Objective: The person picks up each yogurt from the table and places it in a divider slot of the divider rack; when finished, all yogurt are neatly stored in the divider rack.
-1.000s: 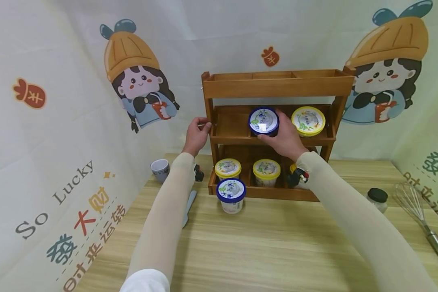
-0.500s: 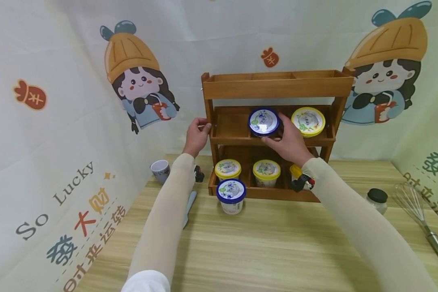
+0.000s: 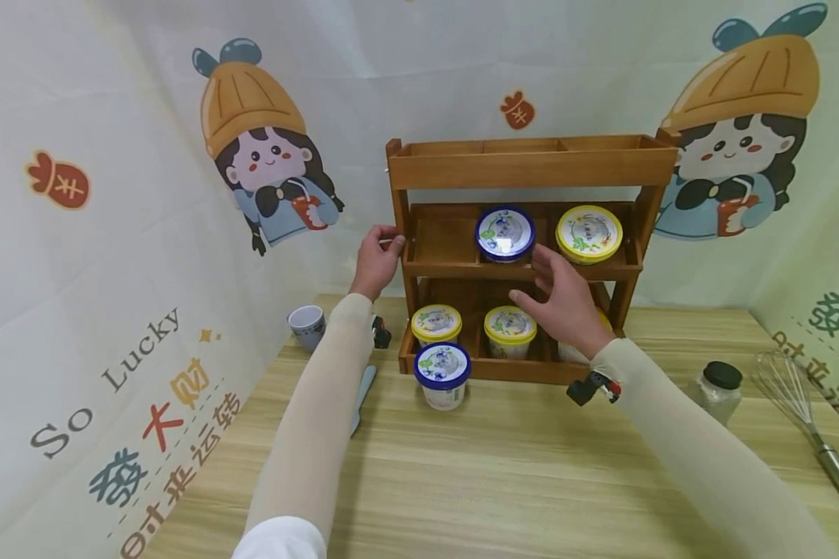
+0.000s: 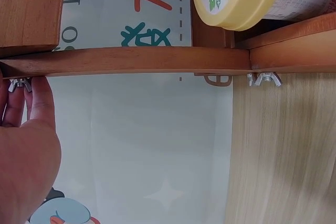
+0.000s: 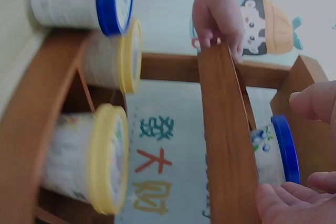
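A wooden tiered rack [image 3: 531, 167] stands at the back. On its middle tier sit a blue-lidded tub [image 3: 505, 233] in the centre section and a yellow-lidded tub [image 3: 590, 233] in the right section. My right hand [image 3: 566, 299] is just below and right of the blue-lidded tub, fingers spread, holding nothing. In the right wrist view, thumb and fingers stand either side of that tub [image 5: 270, 153]. The fingertips of my left hand [image 3: 376, 262] touch the rack's left side post; the left wrist view shows them by a wing nut [image 4: 20, 84].
Yellow-lidded tubs fill the bottom tier, one [image 3: 572, 353] partly hidden by my right hand. Another blue-lidded tub [image 3: 443, 369] stands on the table before the rack. At left are a cup [image 3: 307, 326] and a pale blue utensil [image 3: 362, 400]; at right, a black-lidded jar [image 3: 718, 388] and whisk [image 3: 821, 442].
My right hand has let go of the blue-lidded tub on the middle tier and moved down and to the right. The left hand has stayed at the side post.
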`<state>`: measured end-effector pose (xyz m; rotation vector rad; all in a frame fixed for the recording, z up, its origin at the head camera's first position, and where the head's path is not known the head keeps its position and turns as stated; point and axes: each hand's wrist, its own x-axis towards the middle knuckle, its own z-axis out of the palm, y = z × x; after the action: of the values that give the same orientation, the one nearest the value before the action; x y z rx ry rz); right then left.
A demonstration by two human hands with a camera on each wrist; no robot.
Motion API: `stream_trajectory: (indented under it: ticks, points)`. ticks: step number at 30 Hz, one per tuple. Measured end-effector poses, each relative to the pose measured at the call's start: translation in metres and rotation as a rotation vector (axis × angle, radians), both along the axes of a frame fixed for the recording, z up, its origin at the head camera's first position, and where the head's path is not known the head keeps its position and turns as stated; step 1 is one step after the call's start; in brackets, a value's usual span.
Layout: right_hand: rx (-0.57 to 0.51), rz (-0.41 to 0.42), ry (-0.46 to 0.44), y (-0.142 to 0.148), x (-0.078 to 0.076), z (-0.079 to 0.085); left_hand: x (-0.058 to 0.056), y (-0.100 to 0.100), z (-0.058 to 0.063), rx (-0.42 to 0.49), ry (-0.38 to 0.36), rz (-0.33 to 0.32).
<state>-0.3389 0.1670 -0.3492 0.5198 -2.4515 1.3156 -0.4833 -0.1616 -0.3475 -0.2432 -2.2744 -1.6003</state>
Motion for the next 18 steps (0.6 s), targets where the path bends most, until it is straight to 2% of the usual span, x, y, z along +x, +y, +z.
stream_trajectory:
  ticks: [8,14,18]
  points:
    - [-0.054,0.115,-0.032,-0.014,0.017,-0.027,0.002,0.0,0.0,-0.004,-0.002,0.013]
    - [-0.073,0.141,-0.059,-0.029,0.022,-0.045,0.002,0.0,0.001,-0.011,-0.018,0.012]
    - [-0.054,0.163,-0.111,-0.04,0.024,-0.056,0.001,0.001,0.001,-0.009,-0.018,0.011]
